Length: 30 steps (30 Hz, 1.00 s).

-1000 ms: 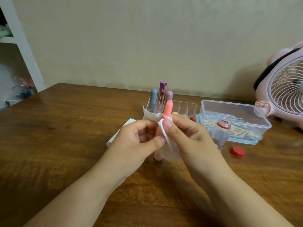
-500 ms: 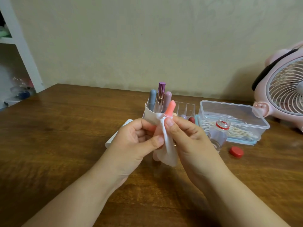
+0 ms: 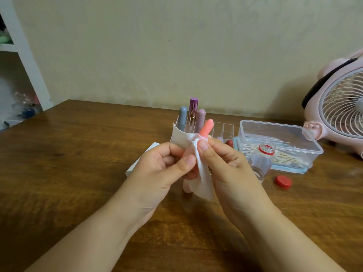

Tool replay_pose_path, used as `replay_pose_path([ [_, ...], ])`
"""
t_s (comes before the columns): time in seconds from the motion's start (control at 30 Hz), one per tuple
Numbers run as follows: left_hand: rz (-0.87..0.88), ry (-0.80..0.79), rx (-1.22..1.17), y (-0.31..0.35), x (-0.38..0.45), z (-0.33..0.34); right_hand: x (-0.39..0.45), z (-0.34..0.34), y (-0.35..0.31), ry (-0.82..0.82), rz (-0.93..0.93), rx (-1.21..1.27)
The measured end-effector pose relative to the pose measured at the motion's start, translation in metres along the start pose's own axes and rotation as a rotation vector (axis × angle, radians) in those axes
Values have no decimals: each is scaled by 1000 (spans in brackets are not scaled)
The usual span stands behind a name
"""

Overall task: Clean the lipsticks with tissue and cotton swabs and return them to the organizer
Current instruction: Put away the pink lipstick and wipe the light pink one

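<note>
While held up over the table [image 3: 78,154] just in front of the organizer [image 3: 224,130], coral lipstick [image 3: 206,127] tilted right, bullet bare, barrel wrapped in white tissue [image 3: 202,177]. Gripped low by left hand [image 3: 163,169], fingers [image 3: 186,163] curled round barrel and tissue; pinched higher by right hand [image 3: 225,163], thumb and forefinger pressing tissue against the collar under the bullet. Wiping step judged in hand, not finished.

Behind, three capped lipsticks upright in the organizer: grey [image 3: 182,118], purple metallic [image 3: 193,112], mauve [image 3: 200,120]. Whether already cleaned, cannot tell. More rounded ends, one dark red [image 3: 229,143], partly hidden behind the right hand. Several clear compartments apparently vacant.

Right of that, clear lidded box [image 3: 279,138] of cotton swabs [image 3: 282,159]; none in either hand. Small open bottle [image 3: 263,160] near it, red cap [image 3: 282,182] lying apart. Tissue pack [image 3: 141,160] behind left hand. Pink fan [image 3: 341,107] at far right.

Left to do, by judgement: finishing this wipe, capping, returning to a compartment.
</note>
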<state>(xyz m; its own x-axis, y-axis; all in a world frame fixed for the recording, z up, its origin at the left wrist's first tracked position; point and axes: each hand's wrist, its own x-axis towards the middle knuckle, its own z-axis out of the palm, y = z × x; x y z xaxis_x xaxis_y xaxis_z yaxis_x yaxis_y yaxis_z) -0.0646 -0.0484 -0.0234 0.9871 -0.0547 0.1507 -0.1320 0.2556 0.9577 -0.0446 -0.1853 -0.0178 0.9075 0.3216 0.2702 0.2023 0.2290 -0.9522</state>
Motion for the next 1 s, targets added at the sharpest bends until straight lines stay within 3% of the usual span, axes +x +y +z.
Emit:
replay_pose_path([
  [0.1, 14, 23, -11, 1, 0, 1, 1, 0, 1, 6, -21, -37],
  [0.37, -79, -105, -71, 0, -2, 3, 0, 0, -3, 6, -3, 71],
  [0.6, -8, 14, -61, 1, -1, 2, -2, 3, -3, 67, 9, -11],
  [0.87, -93, -113, -90, 1, -2, 3, -1, 1, -3, 43, -19, -7],
  [1.0, -38, -36, -100, 1, -1, 2, -1, 2, -2, 84, -67, -73],
])
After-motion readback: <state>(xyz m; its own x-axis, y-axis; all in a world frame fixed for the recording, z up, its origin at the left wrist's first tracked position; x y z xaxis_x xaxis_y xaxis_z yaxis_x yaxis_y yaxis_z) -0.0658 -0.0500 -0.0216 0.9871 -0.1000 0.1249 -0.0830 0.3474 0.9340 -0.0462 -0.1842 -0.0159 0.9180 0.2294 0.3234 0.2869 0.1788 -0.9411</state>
